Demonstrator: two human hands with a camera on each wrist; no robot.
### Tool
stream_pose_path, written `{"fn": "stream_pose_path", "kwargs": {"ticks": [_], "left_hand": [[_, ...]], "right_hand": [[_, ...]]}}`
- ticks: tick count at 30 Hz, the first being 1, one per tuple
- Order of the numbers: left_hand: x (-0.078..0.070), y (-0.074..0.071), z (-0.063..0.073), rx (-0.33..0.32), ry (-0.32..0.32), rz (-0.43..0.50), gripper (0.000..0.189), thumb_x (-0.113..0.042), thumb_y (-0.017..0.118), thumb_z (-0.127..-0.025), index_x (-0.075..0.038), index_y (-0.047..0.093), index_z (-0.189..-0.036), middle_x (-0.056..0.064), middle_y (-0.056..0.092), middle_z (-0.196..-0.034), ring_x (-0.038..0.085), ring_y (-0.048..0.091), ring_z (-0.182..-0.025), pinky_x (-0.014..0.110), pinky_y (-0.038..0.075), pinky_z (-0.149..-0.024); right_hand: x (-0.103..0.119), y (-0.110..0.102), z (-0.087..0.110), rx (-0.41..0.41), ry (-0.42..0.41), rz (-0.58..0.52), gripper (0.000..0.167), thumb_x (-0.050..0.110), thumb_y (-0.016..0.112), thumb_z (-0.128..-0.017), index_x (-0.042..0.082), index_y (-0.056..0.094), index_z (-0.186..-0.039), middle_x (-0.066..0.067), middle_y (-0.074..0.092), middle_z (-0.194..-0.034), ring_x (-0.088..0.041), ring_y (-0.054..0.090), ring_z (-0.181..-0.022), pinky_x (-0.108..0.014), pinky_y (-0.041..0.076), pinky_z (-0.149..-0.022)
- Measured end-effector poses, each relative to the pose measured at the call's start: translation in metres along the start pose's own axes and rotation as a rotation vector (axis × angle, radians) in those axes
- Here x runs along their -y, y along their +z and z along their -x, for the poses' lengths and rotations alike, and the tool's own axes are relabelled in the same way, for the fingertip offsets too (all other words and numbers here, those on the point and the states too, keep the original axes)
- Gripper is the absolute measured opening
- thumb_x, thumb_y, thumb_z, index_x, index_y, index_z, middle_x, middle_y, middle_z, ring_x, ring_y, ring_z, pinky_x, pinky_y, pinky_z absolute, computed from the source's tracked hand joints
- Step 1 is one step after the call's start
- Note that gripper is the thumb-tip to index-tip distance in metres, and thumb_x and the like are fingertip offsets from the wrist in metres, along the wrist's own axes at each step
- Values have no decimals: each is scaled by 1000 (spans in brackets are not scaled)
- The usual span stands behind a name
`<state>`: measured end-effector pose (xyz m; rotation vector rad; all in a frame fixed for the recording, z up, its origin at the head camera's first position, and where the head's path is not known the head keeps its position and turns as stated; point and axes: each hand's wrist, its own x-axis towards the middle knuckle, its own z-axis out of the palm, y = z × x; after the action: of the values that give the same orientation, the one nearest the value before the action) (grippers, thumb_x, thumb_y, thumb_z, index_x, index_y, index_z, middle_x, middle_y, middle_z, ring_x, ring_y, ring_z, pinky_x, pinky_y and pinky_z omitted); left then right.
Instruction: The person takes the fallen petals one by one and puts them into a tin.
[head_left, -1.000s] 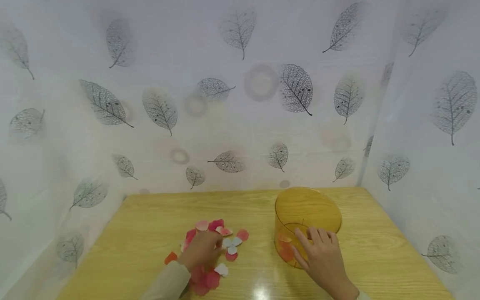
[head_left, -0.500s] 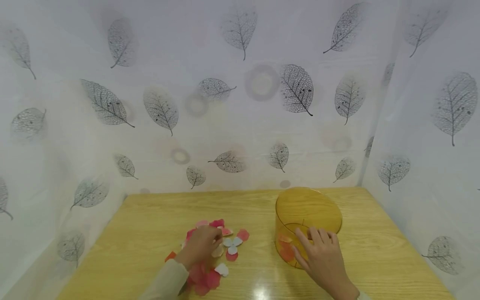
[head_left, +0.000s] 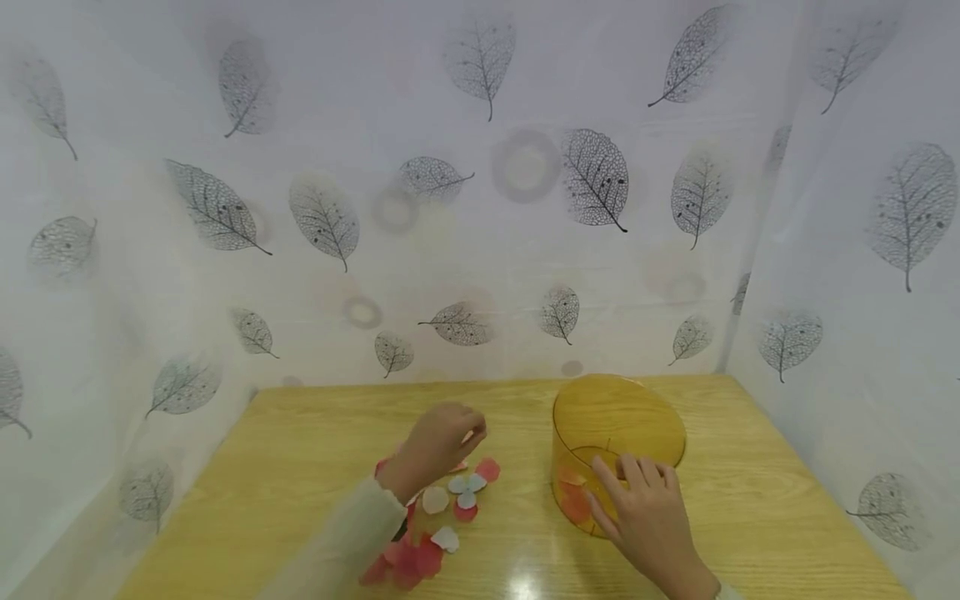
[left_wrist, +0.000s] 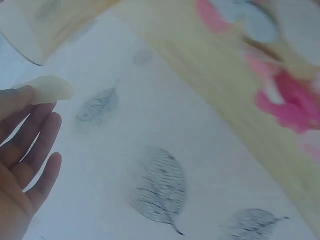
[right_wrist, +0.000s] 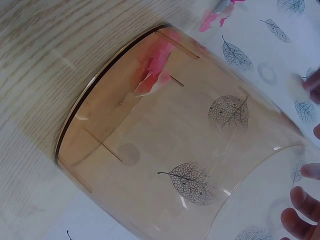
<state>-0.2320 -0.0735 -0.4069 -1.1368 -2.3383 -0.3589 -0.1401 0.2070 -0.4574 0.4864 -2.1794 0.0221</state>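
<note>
My left hand [head_left: 437, 446] is raised above the table, past the far side of the scattered petals [head_left: 408, 562]. In the left wrist view its thumb and index finger pinch a pale cream petal [left_wrist: 54, 89], while the other fingers are loosely extended. My right hand [head_left: 647, 521] lies at the near side of a clear amber container [head_left: 618, 408], thumb and fingers spread near its wall; whether they touch it, I cannot tell. Pink and orange petals [right_wrist: 157, 62] lie inside the container, at its bottom.
Loose petals in pink, red, white and cream, among them a white one [head_left: 446, 539] and a pink one [head_left: 487, 469], lie on the wooden table [head_left: 300, 425]. White sheeting [head_left: 495, 250] with leaf prints closes in the back and sides.
My left hand has lifted off the petal pile and moved away and to the right, a pale petal now in its fingers. My right hand and the container have stayed put.
</note>
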Motion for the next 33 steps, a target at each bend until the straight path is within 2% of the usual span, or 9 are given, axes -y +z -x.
{"fn": "stream_pose_path", "kwargs": {"ticks": [7, 12, 18, 22, 28, 30, 33], "left_hand": [[-28, -3, -53, -23, 84, 2, 8, -14, 67, -86, -16, 65, -78, -7, 66, -73, 6, 57, -64, 21, 49, -66], [-45, 3, -85, -27, 156, -19, 7, -17, 66, -87, -15, 67, -80, -7, 67, -74, 5, 58, -63, 20, 50, -69], [-61, 20, -114, 58, 192, -69, 10, -23, 61, -91, -17, 68, -86, -8, 68, -77, 3, 59, -66, 15, 48, -67], [-70, 30, -127, 149, 178, -75, 14, -26, 58, -93, -19, 69, -88, -10, 68, -80, 4, 55, -67, 14, 43, -68], [-83, 34, -130, 400, 117, -60, 26, -36, 60, -91, -20, 65, -111, -7, 68, -103, 4, 61, -79, 14, 47, -73], [-84, 33, -128, 433, 106, -49, 27, -34, 59, -92, -19, 64, -113, -5, 67, -105, 5, 62, -81, 14, 49, -72], [-83, 29, -122, 416, 102, -37, 24, -32, 59, -92, -18, 65, -111, -4, 67, -102, 6, 62, -81, 15, 49, -72]], "right_hand": [[-1, 1, 0, -20, -7, -6, 50, 50, 26, -98, 16, 62, -98, -4, 49, -76, -22, 46, -67, -40, 38, -63], [0, 1, 0, -16, -9, 5, 50, 50, 25, -97, 16, 62, -98, -4, 49, -77, -22, 46, -68, -40, 38, -63], [-1, 1, -1, -66, -28, -12, 49, 48, 28, -97, 14, 64, -98, -5, 50, -77, -23, 46, -68, -41, 37, -61], [-1, 1, -1, -84, -36, -27, 50, 47, 29, -97, 12, 65, -98, -6, 51, -77, -24, 46, -68, -41, 37, -61], [-1, 0, 0, -58, -38, -25, 52, 47, 27, -97, 12, 65, -99, -6, 51, -78, -25, 48, -69, -42, 39, -62], [-1, 0, 1, -51, -38, -25, 52, 47, 27, -97, 12, 66, -98, -6, 52, -78, -25, 48, -69, -43, 39, -62], [-1, -1, 1, -47, -37, -24, 54, 48, 26, -98, 13, 66, -98, -6, 52, -78, -25, 48, -69, -43, 39, -63]]}}
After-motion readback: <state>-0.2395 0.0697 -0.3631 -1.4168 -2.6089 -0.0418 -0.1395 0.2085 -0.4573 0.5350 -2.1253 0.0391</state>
